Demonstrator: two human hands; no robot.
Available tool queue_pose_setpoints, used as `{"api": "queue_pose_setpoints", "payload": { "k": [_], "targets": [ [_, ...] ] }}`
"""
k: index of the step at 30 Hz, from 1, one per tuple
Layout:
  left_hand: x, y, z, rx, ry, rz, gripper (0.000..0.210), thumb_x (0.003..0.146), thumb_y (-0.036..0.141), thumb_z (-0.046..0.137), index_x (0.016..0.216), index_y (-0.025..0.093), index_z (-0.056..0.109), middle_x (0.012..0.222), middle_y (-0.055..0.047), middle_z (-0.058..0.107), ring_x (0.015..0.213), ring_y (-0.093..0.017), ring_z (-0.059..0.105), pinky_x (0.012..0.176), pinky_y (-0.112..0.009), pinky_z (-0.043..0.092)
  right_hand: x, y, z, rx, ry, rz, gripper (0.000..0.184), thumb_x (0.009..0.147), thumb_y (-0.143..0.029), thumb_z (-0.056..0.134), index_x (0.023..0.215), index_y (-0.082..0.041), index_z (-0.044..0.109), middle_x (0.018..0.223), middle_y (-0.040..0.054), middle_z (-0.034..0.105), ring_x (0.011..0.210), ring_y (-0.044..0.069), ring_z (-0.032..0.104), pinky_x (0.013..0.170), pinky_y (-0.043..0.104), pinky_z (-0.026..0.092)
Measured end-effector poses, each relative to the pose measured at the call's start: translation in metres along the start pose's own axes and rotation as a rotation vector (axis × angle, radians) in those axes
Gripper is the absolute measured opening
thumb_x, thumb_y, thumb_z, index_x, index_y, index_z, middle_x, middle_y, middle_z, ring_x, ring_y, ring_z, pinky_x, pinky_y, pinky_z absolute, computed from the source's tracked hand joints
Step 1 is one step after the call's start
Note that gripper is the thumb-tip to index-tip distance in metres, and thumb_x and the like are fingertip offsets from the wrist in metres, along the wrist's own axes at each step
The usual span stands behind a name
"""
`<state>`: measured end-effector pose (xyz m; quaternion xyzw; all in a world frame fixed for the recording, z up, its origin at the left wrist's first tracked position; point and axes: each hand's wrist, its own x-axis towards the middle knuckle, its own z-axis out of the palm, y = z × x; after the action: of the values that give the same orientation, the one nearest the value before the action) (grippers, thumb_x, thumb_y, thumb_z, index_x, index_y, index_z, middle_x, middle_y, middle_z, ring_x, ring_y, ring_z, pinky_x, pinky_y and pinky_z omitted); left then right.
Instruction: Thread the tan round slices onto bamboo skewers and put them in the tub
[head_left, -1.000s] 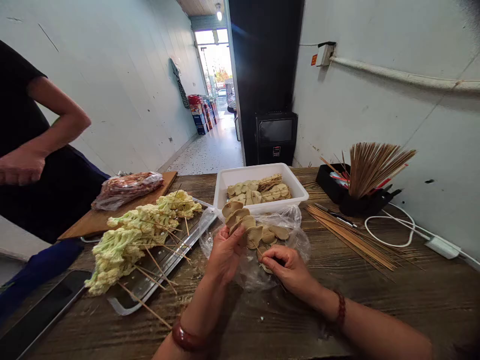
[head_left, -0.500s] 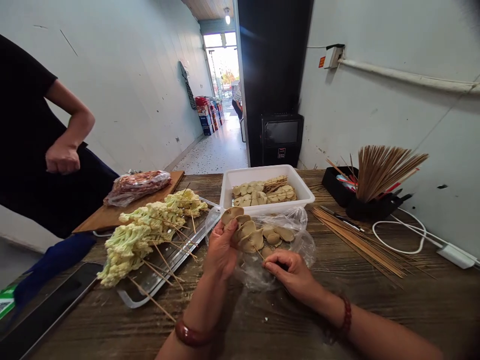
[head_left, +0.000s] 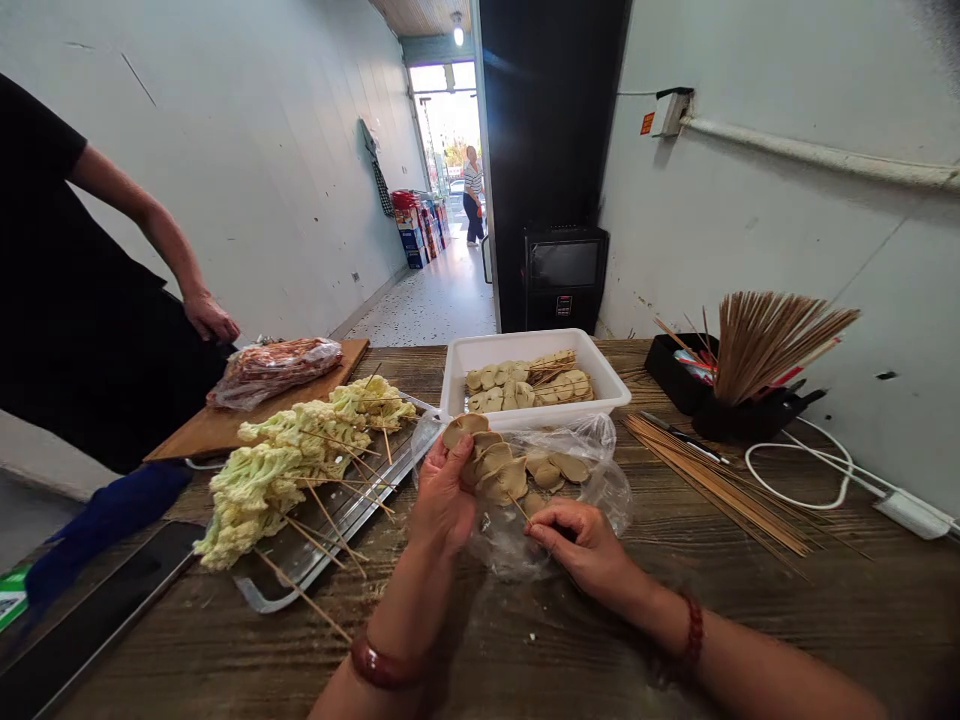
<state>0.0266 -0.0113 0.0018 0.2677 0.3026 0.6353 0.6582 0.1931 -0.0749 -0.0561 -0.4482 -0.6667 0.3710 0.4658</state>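
Note:
My left hand is closed on several flat, round, beige-brown slices threaded on a thin wooden skewer. The lower end of that skewer is pinched between the thumb and fingers of my right hand. Beneath the hands, loose slices of the same kind lie on a clear plastic bag. Just behind stands a white plastic tub with filled skewers of these slices lying inside. I cannot tell exactly what food the slices are.
Left of my hands, skewered cauliflower lies on a metal tray. A bagged red-and-white food rests on a wooden board. To the right are loose skewers and a black holder full of skewers. A co-worker stands at left.
My hands and the skewered slices stay almost where they were. The co-worker's arm has straightened, lowering the hand towards the bagged food. A person in the far doorway has come more into view.

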Motion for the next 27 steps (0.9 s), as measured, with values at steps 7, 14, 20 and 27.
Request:
{"api": "queue_pose_setpoints", "payload": {
  "k": [7,14,20,27],
  "targets": [
    [0.000,-0.003,0.000,0.019,-0.023,-0.013,0.029,0.073,0.018,0.077,0.100,0.018,0.067,0.089,-0.002,0.074,0.073,-0.014,0.067,0.068,-0.023,0.055,0.000,0.003,0.000,-0.012,0.008,-0.011,0.020,0.088,-0.025,0.062,0.074,-0.016,0.073,0.068,0.0031,0.068,0.066,0.015,0.060,0.063,0.024,0.043],
    [0.000,0.000,0.000,0.000,-0.008,-0.018,0.034,0.072,0.021,0.080,0.102,0.016,0.066,0.091,-0.004,0.074,0.074,-0.014,0.068,0.067,-0.023,0.056,0.000,0.001,0.000,-0.002,0.013,0.000,0.022,0.088,-0.027,0.061,0.075,-0.015,0.074,0.070,0.0041,0.070,0.067,0.015,0.061,0.064,0.025,0.044],
    [0.006,0.010,-0.009,-0.019,0.033,-0.004,0.035,0.072,0.021,0.080,0.105,0.019,0.066,0.089,-0.003,0.074,0.070,-0.014,0.069,0.059,-0.023,0.056,0.000,-0.002,-0.001,0.007,-0.004,-0.008,0.021,0.088,-0.026,0.061,0.075,-0.016,0.074,0.070,0.0040,0.070,0.067,0.015,0.061,0.064,0.025,0.045],
    [0.011,0.008,-0.012,-0.028,0.119,0.016,0.017,0.069,0.017,0.082,0.079,0.017,0.068,0.072,-0.001,0.073,0.059,-0.013,0.067,0.054,-0.022,0.055,0.000,0.000,0.000,-0.009,-0.026,0.003,0.020,0.087,-0.025,0.062,0.074,-0.016,0.074,0.068,0.0029,0.069,0.066,0.015,0.060,0.062,0.025,0.044]
  ]
}}
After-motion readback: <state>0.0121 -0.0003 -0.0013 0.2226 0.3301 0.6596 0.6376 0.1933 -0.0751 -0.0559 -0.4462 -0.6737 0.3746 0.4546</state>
